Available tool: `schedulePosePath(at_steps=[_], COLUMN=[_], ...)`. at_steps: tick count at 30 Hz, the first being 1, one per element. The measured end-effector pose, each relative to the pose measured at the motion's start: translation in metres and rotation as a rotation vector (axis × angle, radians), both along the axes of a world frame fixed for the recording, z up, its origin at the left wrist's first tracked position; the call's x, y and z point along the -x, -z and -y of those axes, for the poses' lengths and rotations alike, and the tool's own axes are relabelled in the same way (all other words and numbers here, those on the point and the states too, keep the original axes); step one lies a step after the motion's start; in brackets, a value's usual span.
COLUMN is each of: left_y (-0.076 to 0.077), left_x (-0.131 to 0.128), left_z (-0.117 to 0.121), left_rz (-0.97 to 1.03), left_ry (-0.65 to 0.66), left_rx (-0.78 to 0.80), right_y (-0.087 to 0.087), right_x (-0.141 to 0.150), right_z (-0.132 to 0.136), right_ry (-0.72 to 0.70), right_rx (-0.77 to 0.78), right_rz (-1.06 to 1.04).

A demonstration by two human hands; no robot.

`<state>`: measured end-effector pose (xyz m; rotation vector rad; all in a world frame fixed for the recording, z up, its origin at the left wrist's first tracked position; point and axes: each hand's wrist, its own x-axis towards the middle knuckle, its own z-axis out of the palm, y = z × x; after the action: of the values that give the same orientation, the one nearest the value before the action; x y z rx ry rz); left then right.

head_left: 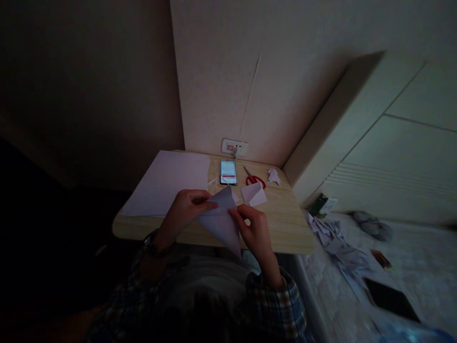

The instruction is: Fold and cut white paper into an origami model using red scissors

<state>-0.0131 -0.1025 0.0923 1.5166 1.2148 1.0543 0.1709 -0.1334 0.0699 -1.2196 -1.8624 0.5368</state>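
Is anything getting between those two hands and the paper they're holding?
Nothing visible: the left hand and the right hand both pinch the folded paper directly. The phone and red-handled scissors lie beyond it on the table, not in between.

Cannot see every finger of left hand, partly hidden behind folded paper. Lose near-right corner of large paper sheet under same hand. Cannot read smartphone screen beyond fingers: blurred. Cannot identify plug, farther beyond: too small. Cannot sort blurred paper pile, well right of right hand fingertips. Lose mattress, farther right, at frame edge.
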Motion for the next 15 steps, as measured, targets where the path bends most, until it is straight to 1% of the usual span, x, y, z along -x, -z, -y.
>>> schedulePosePath(at_steps=[4, 8, 13, 15], left_y=[0.000, -0.006, -0.012, -0.014], left_x=[0.001, -0.004, -0.011, -0.012], left_z=[-0.001, 0.000, 0.002, 0.002], left_rz=[0.041, 0.090, 0.148, 0.150], left_ry=[0.069, -0.015, -0.030, -0.058], left_rx=[-0.001, -0.055, -0.066, -0.085], right_y=[0.000, 0.001, 0.000, -0.001], right_x=[0.001, 0.003, 0.004, 0.005], right_z=[0.001, 0.001, 0.003, 0.003], right_ry=[0.001, -0.016, -0.033, -0.031], right_rx=[-0.009, -0.009, -0.034, -0.042], right_rz=[0.033, 0.029, 0.049, 0.051])
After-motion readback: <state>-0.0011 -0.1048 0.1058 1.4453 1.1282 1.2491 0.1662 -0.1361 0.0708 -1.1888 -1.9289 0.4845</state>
